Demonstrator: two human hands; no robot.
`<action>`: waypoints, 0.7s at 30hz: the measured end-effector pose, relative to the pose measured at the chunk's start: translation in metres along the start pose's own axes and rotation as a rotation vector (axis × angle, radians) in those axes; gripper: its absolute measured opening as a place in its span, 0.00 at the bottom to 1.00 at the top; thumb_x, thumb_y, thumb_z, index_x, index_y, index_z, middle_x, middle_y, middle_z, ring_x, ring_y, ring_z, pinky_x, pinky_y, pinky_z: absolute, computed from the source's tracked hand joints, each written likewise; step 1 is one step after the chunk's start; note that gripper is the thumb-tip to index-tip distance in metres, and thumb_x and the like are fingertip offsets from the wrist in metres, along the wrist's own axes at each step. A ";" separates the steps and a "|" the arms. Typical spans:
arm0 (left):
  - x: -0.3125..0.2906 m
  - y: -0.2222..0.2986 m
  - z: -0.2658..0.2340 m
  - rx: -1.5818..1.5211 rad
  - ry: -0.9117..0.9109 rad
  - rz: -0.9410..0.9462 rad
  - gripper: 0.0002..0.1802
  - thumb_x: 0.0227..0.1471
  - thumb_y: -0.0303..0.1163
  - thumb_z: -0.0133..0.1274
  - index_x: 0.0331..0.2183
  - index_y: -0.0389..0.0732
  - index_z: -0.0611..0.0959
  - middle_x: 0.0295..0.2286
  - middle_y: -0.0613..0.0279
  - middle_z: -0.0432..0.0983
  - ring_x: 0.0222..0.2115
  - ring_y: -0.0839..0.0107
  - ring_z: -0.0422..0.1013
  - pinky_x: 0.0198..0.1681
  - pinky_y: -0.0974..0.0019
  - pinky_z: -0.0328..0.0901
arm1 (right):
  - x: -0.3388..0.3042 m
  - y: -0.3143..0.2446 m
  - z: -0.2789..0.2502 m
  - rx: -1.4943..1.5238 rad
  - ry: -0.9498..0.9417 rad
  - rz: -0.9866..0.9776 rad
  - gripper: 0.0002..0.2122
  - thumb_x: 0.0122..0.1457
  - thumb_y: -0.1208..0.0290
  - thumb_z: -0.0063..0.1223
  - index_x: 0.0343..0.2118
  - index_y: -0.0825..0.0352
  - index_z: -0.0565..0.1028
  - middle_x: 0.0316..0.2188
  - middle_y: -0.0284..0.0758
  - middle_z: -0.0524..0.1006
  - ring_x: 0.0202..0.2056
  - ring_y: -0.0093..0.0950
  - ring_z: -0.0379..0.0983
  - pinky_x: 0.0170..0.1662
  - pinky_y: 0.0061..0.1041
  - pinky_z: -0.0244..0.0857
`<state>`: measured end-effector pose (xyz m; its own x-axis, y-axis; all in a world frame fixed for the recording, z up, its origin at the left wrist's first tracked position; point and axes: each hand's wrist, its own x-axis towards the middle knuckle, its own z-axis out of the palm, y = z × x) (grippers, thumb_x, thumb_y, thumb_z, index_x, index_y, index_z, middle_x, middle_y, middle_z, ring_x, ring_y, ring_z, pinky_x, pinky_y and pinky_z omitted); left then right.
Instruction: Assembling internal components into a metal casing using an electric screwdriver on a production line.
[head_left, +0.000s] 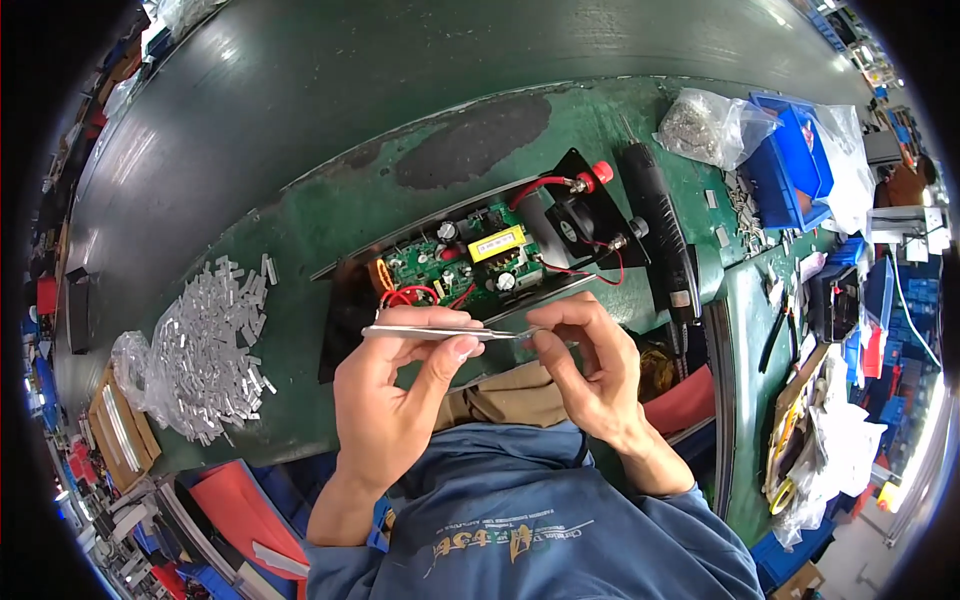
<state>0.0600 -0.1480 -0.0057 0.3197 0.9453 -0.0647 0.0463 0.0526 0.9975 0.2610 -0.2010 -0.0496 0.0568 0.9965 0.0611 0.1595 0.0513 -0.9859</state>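
My left hand [385, 405] grips a pair of metal tweezers [420, 332] between thumb and fingers, tips toward the right. At those tips my right hand [600, 380] is closed in a pinch; what lies in its fingertips is too small to name. Just beyond both hands lies an open power device with a green circuit board [430, 262], a yellow-wrapped transformer [497, 243] and red wires [410, 296]. Its black end panel [575, 215] carries a fan and a red terminal [602, 172].
A black electric screwdriver [655, 220] lies right of the device. Many small metal pieces [205, 350] are heaped at left. At right are a blue bin [785, 165], a bag of small parts [705, 128], loose metal clips [742, 208] and dark-handled pliers [778, 330].
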 end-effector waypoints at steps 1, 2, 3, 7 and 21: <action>0.002 0.000 0.001 0.039 -0.001 0.031 0.10 0.61 0.23 0.57 0.43 0.29 0.79 0.38 0.53 0.81 0.37 0.68 0.81 0.42 0.71 0.74 | 0.001 -0.001 -0.001 0.005 0.008 -0.004 0.10 0.64 0.87 0.49 0.47 0.74 0.73 0.39 0.36 0.73 0.37 0.24 0.78 0.40 0.20 0.71; 0.003 -0.001 0.002 0.048 0.008 0.056 0.10 0.60 0.22 0.57 0.43 0.29 0.79 0.38 0.52 0.81 0.37 0.67 0.81 0.40 0.71 0.74 | 0.002 -0.002 -0.002 0.010 0.017 -0.006 0.10 0.63 0.87 0.49 0.47 0.75 0.73 0.39 0.37 0.73 0.38 0.25 0.78 0.41 0.20 0.71; 0.004 -0.001 0.003 0.048 0.004 0.049 0.10 0.60 0.22 0.57 0.43 0.29 0.79 0.38 0.52 0.81 0.37 0.67 0.81 0.40 0.71 0.74 | 0.002 -0.001 -0.004 0.012 0.019 0.002 0.10 0.63 0.87 0.49 0.47 0.75 0.73 0.39 0.37 0.73 0.38 0.25 0.78 0.41 0.20 0.71; 0.004 -0.002 0.003 0.133 0.016 0.117 0.08 0.60 0.19 0.55 0.42 0.29 0.77 0.36 0.48 0.80 0.34 0.66 0.80 0.39 0.67 0.76 | 0.003 -0.002 -0.006 -0.076 0.034 -0.068 0.11 0.63 0.88 0.50 0.48 0.75 0.72 0.41 0.40 0.74 0.38 0.26 0.78 0.41 0.21 0.71; 0.019 -0.026 0.009 0.785 0.019 0.569 0.16 0.50 0.20 0.64 0.41 0.40 0.80 0.35 0.60 0.83 0.31 0.66 0.80 0.31 0.68 0.72 | -0.010 0.042 -0.070 -0.750 0.676 -0.204 0.12 0.58 0.89 0.53 0.45 0.73 0.74 0.45 0.40 0.74 0.39 0.25 0.70 0.43 0.22 0.66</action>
<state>0.0729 -0.1342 -0.0329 0.4745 0.7682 0.4298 0.5101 -0.6379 0.5770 0.3364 -0.2136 -0.0802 0.4654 0.7159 0.5204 0.7894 -0.0698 -0.6099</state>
